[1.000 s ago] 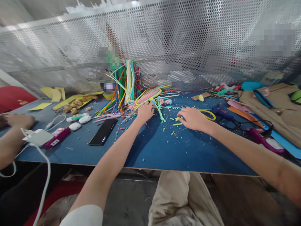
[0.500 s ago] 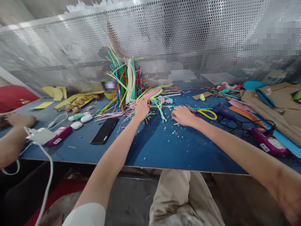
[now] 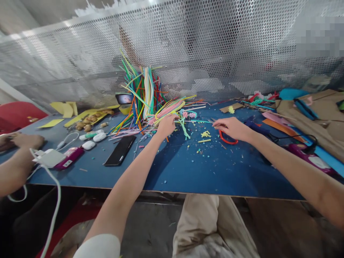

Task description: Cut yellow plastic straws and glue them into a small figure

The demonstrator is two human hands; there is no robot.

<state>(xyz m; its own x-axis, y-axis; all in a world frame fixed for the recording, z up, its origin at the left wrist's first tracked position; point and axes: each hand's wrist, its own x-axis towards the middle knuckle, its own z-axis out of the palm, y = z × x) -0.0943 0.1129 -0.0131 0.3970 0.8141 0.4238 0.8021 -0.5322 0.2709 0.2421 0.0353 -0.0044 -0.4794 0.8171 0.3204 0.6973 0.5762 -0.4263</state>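
My left hand (image 3: 166,127) is closed at the top of a small pipe-cleaner flower piece (image 3: 185,129) with a light green branching stem and pink and blue blossoms. Its fingertips cover part of the blossoms. Over on the right, my right hand (image 3: 229,128) lies over scissors, fingers curled and close together at the pivot. A red handle loop (image 3: 229,141) shows below the palm, and the rest of the handles is hidden. Between the hands lie a curled yellow pipe-cleaner piece (image 3: 205,134) and a short straight yellow piece (image 3: 204,141).
Behind my left hand stands a large bunch of coloured pipe cleaners (image 3: 146,93). A black phone (image 3: 119,151) lies to its left. Cardboard (image 3: 319,111) and a purple power strip (image 3: 309,156) are at the right. Another person's hand (image 3: 25,139) rests at far left.
My right hand has moved right, off the yellow pieces and onto the scissors, uncovering the red loop and covering the yellow one. My left hand has shifted slightly right over the blue blossom.
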